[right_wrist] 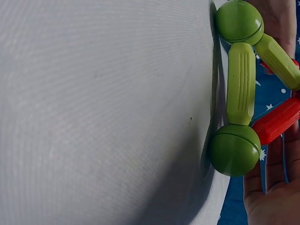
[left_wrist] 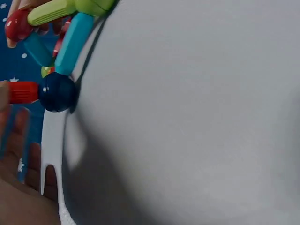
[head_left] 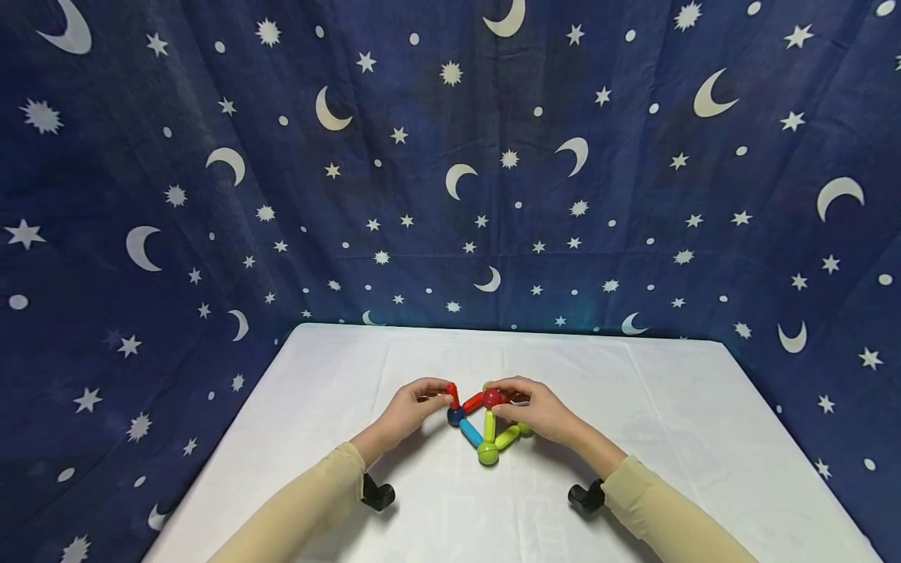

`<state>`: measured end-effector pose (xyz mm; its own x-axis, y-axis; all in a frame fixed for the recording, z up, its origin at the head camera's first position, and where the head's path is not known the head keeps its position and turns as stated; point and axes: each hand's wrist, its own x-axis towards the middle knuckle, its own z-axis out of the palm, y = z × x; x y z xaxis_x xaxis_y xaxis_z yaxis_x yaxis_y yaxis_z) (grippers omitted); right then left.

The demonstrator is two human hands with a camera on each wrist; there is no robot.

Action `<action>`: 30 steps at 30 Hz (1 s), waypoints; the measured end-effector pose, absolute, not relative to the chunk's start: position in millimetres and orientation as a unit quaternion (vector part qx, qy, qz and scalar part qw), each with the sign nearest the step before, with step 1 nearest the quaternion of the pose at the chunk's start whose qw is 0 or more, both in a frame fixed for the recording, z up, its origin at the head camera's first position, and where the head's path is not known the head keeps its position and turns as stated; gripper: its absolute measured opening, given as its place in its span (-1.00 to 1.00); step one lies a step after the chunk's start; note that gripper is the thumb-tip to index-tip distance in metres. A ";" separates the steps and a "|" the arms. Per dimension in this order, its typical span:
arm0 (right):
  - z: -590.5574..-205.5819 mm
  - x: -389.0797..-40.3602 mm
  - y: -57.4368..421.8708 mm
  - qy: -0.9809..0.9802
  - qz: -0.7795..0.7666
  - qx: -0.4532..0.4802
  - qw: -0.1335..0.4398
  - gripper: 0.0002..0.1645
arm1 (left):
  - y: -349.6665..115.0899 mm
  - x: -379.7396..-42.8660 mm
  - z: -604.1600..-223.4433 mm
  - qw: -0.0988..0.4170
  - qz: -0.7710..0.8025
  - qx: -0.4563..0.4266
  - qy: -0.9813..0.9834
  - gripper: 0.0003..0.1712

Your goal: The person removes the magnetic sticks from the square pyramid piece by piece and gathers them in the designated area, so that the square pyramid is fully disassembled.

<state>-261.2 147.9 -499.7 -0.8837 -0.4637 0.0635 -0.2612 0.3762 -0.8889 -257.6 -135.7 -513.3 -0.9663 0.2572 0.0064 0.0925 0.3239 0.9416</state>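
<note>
A framework of magnetic sticks and balls stands on the white table. My left hand pinches a red stick between thumb and fingers. That stick rises from a dark blue ball at the left corner. My right hand grips the red ball at the top, thumb in front and fingers behind. A light blue stick links the dark blue ball to the front green ball. From there, one green stick climbs to the red ball, while another reaches the right green ball.
The white table extends around the framework. A dark blue curtain with moons and stars hangs behind and at both sides. Black wrist cameras sit below both sleeves, close over the tabletop.
</note>
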 end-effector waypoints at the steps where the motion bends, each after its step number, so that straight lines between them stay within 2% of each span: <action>1: -499.4 -261.0 148.3 0.824 -0.513 -0.219 0.098 -0.46 | -136.0 -256.7 -514.3 0.077 0.555 0.117 0.820 -0.60; 4: -499.4 -261.0 149.3 0.825 -0.514 -0.216 0.095 -0.47 | -133.8 -254.9 -516.4 0.077 0.478 0.139 0.864 -0.56; 7: -498.6 -260.5 149.1 0.828 -0.511 -0.214 0.085 -0.51 | -128.7 -254.6 -516.6 0.052 0.419 0.149 0.894 -0.60; 13: -493.8 -258.1 148.3 0.848 -0.486 -0.202 0.053 -0.65 | -118.7 -262.6 -515.8 0.008 0.371 0.118 0.921 -0.66; 20: -498.5 -256.8 143.8 0.842 -0.507 -0.172 0.063 -0.62 | -99.2 -278.3 -509.8 0.005 0.319 0.070 0.945 -0.63; 26: -502.6 -256.8 140.9 0.833 -0.520 -0.179 0.060 -0.57 | -93.0 -279.3 -510.7 0.021 0.398 0.076 0.914 -0.71; 30: -502.9 -257.1 142.9 0.837 -0.513 -0.182 0.058 -0.57 | -93.9 -267.7 -514.6 0.068 0.536 0.092 0.836 -0.75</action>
